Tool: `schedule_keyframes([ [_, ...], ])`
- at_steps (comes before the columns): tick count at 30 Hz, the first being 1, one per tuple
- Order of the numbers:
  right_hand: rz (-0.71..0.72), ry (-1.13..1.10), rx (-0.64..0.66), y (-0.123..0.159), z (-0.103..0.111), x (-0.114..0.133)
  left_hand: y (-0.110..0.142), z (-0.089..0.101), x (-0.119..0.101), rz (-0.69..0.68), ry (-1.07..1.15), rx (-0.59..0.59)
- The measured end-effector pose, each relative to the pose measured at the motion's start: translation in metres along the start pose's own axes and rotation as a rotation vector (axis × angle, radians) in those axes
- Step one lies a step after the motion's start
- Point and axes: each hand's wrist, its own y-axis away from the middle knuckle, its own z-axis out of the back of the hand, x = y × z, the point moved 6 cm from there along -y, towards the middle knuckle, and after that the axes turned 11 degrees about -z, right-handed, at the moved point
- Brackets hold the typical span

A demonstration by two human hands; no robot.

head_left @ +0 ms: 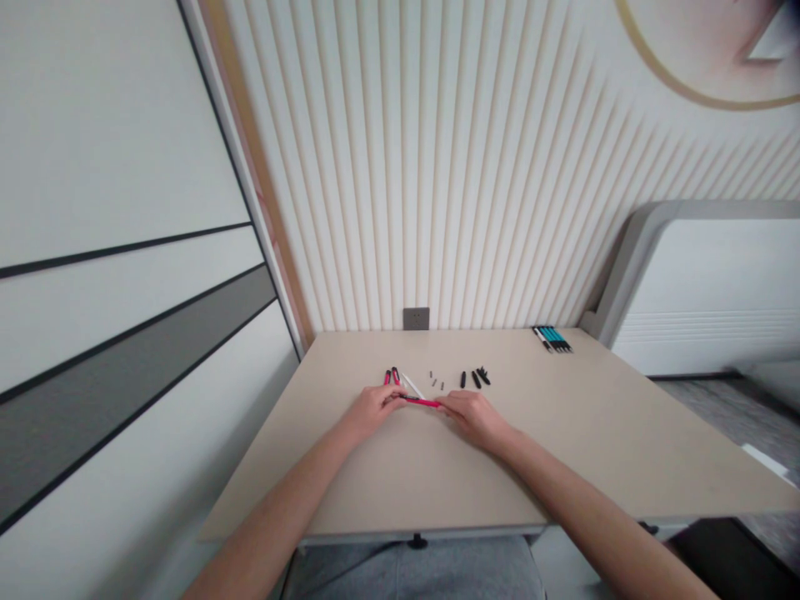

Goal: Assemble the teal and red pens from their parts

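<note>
One pink pen held in front of the wall socket

The single pen lay across the space between two hands, straight in front of the socket. The left hand, front-left of the socket, pinched its black end narrowly; the right hand, front-right, gripped its pink end just as closely. The fingers covered both ends.

Two pink-and-black pieces stood front-left of the socket, their near ends beside or behind the left fingers. At least one thin white stick lay in front of it; the exact number could not be told. Three small grey bits were scattered slightly to its right. Farther right were two separate black pieces and a small black pile too tangled to count. A row of teal-and-black pens, too fine to count surely, occupied the tabletop well to the socket's right. A cupboard rose to its left; a headboard stood far right.
</note>
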Motion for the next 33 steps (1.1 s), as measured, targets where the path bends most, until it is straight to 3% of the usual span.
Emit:
schedule_keyframes([
  [5, -0.023, -0.015, 0.003, 0.000, 0.003, 0.000, 0.000, 0.000, -0.002, 0.037, 0.086, -0.026],
  [14, -0.049, -0.023, -0.030, 0.000, 0.005, -0.010, 0.002, 0.001, -0.011, -0.021, 0.205, -0.025],
  [18, -0.024, -0.039, -0.058, 0.001, 0.008, -0.008, 0.002, 0.004, -0.012, 0.040, 0.251, -0.057],
  [33, -0.054, -0.063, -0.030, 0.001, 0.005, -0.012, 0.002, 0.005, -0.006, 0.025, 0.185, -0.076],
])
